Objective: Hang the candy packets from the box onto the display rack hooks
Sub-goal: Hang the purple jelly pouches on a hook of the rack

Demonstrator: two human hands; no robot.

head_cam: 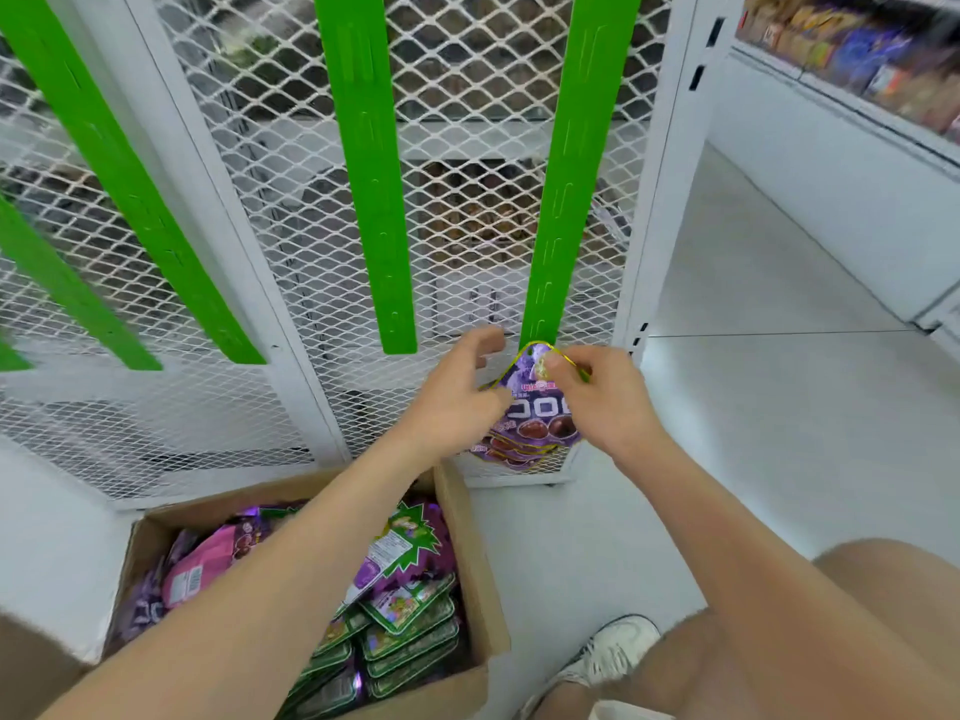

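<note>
A small stack of purple candy packets [537, 418] is held up at the bottom end of the rightmost green hanging strip [563, 189]. My right hand [605, 402] pinches the top edge of the front packet between thumb and fingers. My left hand [457, 394] holds the stack from its left side, its upper fingers spread towards the mesh. The cardboard box [470, 553] on the floor below holds several more purple, pink and green packets [400, 605]. My left forearm crosses over the box and hides part of its contents.
Two more green strips [366, 174] [119, 174] hang on the white wire-mesh rack [467, 96]. A white rack post [670, 200] stands right of the packets. Stocked shelves [857, 49] run along the far right. My knee and white shoe [613, 654] are on the floor.
</note>
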